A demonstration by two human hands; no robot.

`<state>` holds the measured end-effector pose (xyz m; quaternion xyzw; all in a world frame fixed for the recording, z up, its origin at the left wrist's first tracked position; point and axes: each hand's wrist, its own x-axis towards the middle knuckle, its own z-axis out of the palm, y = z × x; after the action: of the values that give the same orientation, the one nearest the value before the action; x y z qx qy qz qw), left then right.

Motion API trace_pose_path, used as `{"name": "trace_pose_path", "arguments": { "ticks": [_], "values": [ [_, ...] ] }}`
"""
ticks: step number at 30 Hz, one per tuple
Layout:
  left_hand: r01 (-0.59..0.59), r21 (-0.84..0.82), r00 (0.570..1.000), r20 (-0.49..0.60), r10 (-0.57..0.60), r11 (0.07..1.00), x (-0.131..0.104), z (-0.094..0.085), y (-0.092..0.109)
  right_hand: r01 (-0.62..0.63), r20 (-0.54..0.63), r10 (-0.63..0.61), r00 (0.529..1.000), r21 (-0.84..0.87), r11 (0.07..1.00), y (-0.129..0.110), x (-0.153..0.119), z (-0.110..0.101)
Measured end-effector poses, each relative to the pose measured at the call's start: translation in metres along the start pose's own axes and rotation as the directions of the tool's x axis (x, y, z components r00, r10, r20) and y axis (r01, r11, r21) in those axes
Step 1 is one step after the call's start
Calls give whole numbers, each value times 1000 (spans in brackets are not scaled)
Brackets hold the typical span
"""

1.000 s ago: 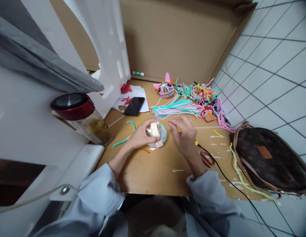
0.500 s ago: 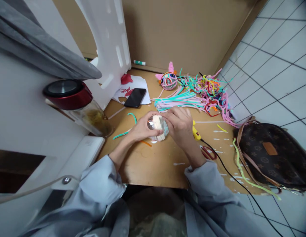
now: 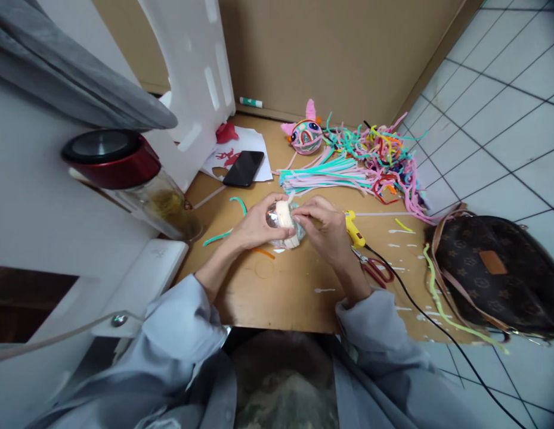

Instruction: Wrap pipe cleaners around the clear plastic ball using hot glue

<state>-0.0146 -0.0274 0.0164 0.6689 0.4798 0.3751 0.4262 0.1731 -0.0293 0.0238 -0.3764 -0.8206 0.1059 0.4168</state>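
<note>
My left hand (image 3: 257, 225) is wrapped round a clear ball (image 3: 272, 215) with a cream fuzzy band (image 3: 284, 215) about its middle. A short pale end of the band sticks up at the top. Thumb and fingers of my right hand (image 3: 322, 221) are pinched together against the ball's right side; what they grip is too small to make out. Just right of that hand lies a yellow glue gun (image 3: 355, 231), with red-handled scissors (image 3: 378, 271) below it, partly behind my wrist.
Behind the hands lie a bundle of turquoise and pink pipe cleaners (image 3: 324, 177), a tangled heap (image 3: 388, 152) and a decorated ball with pink ears (image 3: 306, 137). A phone (image 3: 244, 168) rests on paper. A glass bottle (image 3: 163, 199) stands left, a brown handbag (image 3: 504, 274) right.
My right hand has drawn slightly back and its pinch has shifted lower on the ball's side. A pale band end now shows above the ball. The view has tilted slightly.
</note>
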Motion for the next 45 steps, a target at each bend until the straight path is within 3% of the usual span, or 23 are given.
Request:
{"name": "trace_pose_path", "arguments": {
  "ticks": [3, 10, 19, 28, 45],
  "values": [
    [-13, -6, 1000, -6, 13, 1000, 0, 0, 0, -41, 5, 41, 999, -20, 999, -2, -1, 1],
    [-1, -16, 1000, -4, 1, 1000, 1, 0, -6, -66, -148, 58, 987, -44, 997, -9, 3, -3],
    [-26, -3, 1000, -15, 25, 1000, 2, 1, -5, 92, -76, -124, 989, -333, 939, -18, 8, -2],
    [-13, -30, 1000, 6, 13, 999, 1, -2, -6, 119, -103, -151, 983, -266, 957, -5, -9, -3],
    [-6, -68, 1000, 10, 6, 998, 1, -1, -6, 162, -27, -177, 984, -296, 941, -4, -20, 1]
  ]
}}
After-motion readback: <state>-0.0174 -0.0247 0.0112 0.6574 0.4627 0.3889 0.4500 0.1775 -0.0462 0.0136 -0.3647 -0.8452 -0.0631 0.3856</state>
